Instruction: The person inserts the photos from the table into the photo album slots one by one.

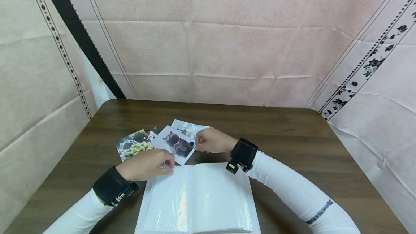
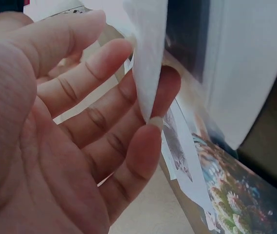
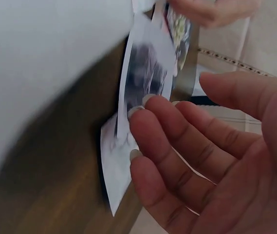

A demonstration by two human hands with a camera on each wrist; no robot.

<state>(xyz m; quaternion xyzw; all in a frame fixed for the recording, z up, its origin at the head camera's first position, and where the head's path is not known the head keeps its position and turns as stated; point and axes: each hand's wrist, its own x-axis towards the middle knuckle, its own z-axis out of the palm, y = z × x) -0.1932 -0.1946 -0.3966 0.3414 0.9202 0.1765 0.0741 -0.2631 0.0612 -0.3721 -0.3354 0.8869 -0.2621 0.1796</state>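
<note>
A grey cat photo lies partly over a pale photo beyond the album. My right hand is at its right edge. In the right wrist view, bent fingertips touch that cat photo, while the thumb stands apart. My left hand is at the upper left of a white photo album spread out flat. In the left wrist view, the pointed corner of a white sheet passes between the loosely bent fingers, the thumb away from it.
A photo with green succulents lies to the left, partly hidden by the left hand. The brown wooden table ends at a patterned pale cloth behind it. Glossy clear sleeves cover the album pages.
</note>
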